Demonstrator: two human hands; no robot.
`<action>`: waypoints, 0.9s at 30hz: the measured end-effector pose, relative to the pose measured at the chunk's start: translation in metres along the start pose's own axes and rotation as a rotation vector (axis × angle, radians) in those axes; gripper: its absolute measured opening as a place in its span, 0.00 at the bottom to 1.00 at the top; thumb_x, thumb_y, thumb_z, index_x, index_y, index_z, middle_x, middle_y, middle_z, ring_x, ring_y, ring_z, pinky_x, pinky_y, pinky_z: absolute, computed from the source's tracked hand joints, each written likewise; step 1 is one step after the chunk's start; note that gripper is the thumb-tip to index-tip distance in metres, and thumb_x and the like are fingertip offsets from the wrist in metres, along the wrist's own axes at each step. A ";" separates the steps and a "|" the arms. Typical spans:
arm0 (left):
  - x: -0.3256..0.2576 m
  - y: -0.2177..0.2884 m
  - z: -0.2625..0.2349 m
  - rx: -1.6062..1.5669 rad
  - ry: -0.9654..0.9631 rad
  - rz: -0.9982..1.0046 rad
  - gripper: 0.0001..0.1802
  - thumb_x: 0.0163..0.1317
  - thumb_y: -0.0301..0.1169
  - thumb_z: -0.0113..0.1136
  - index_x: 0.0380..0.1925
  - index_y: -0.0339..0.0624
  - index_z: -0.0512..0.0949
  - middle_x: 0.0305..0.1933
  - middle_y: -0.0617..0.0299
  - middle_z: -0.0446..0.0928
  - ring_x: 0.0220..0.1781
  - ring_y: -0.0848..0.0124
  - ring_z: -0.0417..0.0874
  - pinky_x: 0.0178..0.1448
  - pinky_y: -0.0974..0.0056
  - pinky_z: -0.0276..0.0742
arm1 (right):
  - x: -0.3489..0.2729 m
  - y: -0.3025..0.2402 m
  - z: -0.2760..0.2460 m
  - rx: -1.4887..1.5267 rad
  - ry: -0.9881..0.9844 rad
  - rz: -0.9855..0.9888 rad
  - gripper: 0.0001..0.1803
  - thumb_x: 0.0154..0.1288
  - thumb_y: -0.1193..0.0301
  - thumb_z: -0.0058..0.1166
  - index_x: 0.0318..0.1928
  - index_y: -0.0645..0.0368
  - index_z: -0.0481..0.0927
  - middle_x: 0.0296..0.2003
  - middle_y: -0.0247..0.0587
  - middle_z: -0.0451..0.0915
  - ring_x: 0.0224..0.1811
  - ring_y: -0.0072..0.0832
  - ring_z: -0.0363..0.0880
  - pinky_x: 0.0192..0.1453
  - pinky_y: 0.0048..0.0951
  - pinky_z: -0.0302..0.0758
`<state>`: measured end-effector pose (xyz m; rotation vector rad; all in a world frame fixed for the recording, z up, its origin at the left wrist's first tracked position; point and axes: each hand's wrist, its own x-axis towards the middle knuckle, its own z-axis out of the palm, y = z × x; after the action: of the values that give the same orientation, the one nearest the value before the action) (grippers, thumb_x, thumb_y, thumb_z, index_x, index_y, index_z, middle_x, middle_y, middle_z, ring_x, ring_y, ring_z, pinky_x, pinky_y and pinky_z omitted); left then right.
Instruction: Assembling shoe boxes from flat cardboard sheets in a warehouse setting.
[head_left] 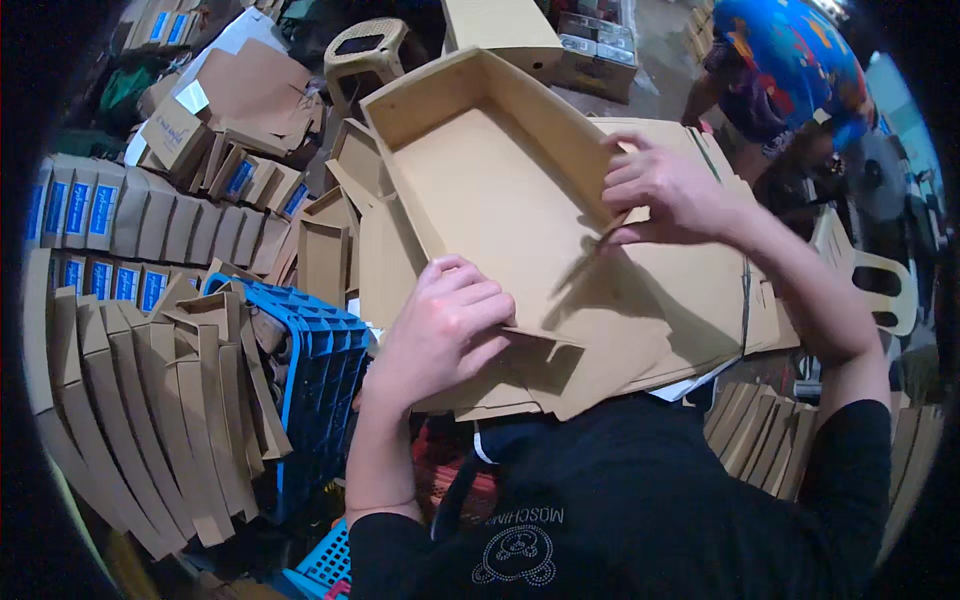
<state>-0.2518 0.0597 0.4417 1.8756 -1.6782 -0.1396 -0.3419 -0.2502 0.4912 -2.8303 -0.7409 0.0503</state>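
Note:
A shallow brown cardboard box (pixel 490 185) is tilted up in front of me, its far and side walls standing. The near end is partly folded, with a loose flap (pixel 545 340) at the front edge. My left hand (pixel 455 315) is closed on the near left corner, fingers curled over the cardboard. On the other side, my right hand (pixel 670 190) pinches the right wall near its corner, the thumb below the edge. Beneath the box lies a pile of flat cardboard sheets (pixel 690 300), reaching toward my body.
Left of me stands a blue plastic crate (pixel 335 350) beside upright folded cartons (pixel 150 420). Stacked boxes with blue labels (pixel 150 210) rise behind. A stool (pixel 365 50) and a large carton (pixel 505 25) are at the back. Someone in patterned blue clothing (pixel 790 60) is at far right.

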 end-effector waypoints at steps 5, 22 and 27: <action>-0.011 -0.008 -0.009 -0.156 0.505 -0.095 0.14 0.42 0.21 0.73 0.27 0.38 0.76 0.28 0.60 0.76 0.36 0.64 0.77 0.57 0.57 0.70 | 0.008 -0.025 0.032 0.074 0.365 0.083 0.14 0.58 0.62 0.70 0.31 0.55 0.77 0.21 0.37 0.78 0.29 0.38 0.81 0.65 0.48 0.72; 0.000 -0.001 0.001 0.062 0.570 -0.169 0.11 0.50 0.24 0.74 0.27 0.37 0.77 0.25 0.55 0.75 0.32 0.56 0.79 0.59 0.49 0.77 | 0.006 -0.071 0.053 -0.098 0.458 0.115 0.12 0.59 0.67 0.69 0.30 0.55 0.77 0.22 0.33 0.78 0.26 0.29 0.79 0.61 0.42 0.75; 0.003 0.004 0.002 0.064 0.537 -0.170 0.11 0.51 0.24 0.73 0.26 0.37 0.77 0.26 0.55 0.75 0.35 0.55 0.78 0.61 0.48 0.76 | 0.001 -0.070 0.061 -0.036 0.450 0.084 0.11 0.64 0.68 0.62 0.40 0.57 0.74 0.22 0.35 0.76 0.29 0.32 0.79 0.60 0.44 0.74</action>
<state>-0.2560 0.0560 0.4431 1.8851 -1.1703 0.3270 -0.3801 -0.1780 0.4472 -2.7472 -0.5231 -0.5705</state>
